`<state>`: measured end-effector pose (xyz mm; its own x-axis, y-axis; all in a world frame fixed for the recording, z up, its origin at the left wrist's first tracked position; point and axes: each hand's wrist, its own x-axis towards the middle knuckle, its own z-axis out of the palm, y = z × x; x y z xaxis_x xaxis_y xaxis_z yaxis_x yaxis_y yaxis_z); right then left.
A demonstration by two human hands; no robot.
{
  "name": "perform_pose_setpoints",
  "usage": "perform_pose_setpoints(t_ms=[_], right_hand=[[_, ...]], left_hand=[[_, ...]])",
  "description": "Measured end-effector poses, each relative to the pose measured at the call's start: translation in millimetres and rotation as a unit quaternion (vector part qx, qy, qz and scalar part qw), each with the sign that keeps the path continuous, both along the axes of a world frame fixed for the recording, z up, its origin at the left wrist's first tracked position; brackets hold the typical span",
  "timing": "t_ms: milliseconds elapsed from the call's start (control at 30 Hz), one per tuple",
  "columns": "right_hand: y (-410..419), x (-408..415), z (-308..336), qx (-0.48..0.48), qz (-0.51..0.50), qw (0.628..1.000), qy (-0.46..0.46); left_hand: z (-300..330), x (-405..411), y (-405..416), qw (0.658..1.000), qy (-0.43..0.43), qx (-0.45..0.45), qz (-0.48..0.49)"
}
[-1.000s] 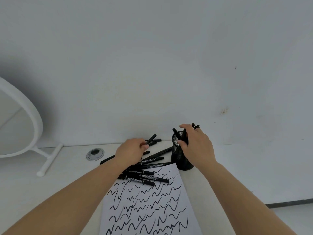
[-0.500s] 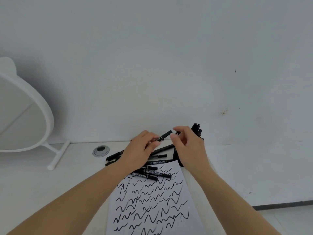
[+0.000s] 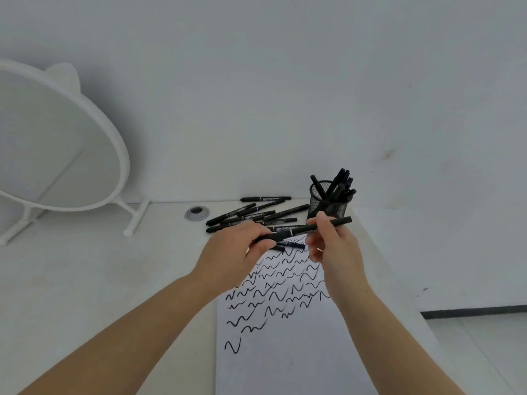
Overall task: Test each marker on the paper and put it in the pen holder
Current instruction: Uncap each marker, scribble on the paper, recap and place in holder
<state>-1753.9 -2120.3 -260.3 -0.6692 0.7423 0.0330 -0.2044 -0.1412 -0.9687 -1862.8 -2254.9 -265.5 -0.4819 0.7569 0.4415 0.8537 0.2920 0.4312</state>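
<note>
Both hands hold one black marker (image 3: 299,230) above top edge of paper (image 3: 285,352): left hand (image 3: 236,252) fingers curled round its left end, right hand (image 3: 332,246) pinching it nr the right end. Loose markers (image 3: 251,213) lie piled behind, betw. hands & wall. Mesh pen holder (image 3: 328,205), w/ several markers in, just behind right hand. Round mirror (image 3: 57,143) far left; cable grommet (image 3: 196,213) nr pile. Marker label print too small to read. Paper carries black squiggles.
</note>
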Motion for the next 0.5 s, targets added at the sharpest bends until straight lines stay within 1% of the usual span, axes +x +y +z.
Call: perform_pose_setpoints(t_ms=[100,167,200,267,367,433,500], right_hand=[[-26.5,4.8,-11.8,0.041,0.049,0.997,-0.052],[-39.4,11.2,-20.6,0.076,0.036,0.993,-0.085],[-43.9,14.9,-23.6,0.083,0.025,0.992,-0.093],[-49.4,21.0,-26.9,0.083,0.004,0.992,-0.095],[-57.5,26.6,-33.8,0.072,-0.001,0.993,-0.089],[-63.3,28.0,-40.0,0.077,0.004,0.993,-0.092],[-56.3,31.8,-39.1,0.100,-0.028,0.988,-0.111]], left_hand=[[-4.0,18.4,-14.1,0.999,0.025,-0.038,0.003],[-10.9,30.8,-23.8,0.996,0.033,-0.077,0.016],[-14.7,37.5,-28.4,0.996,0.020,-0.090,0.016],[-19.2,48.1,-36.0,0.994,-0.045,-0.096,0.007],[-21.4,53.8,-43.7,0.984,-0.156,-0.081,-0.015],[-22.4,55.9,-46.4,0.974,-0.212,-0.076,-0.039],[-26.7,54.4,-50.3,0.957,-0.274,-0.071,-0.064]])
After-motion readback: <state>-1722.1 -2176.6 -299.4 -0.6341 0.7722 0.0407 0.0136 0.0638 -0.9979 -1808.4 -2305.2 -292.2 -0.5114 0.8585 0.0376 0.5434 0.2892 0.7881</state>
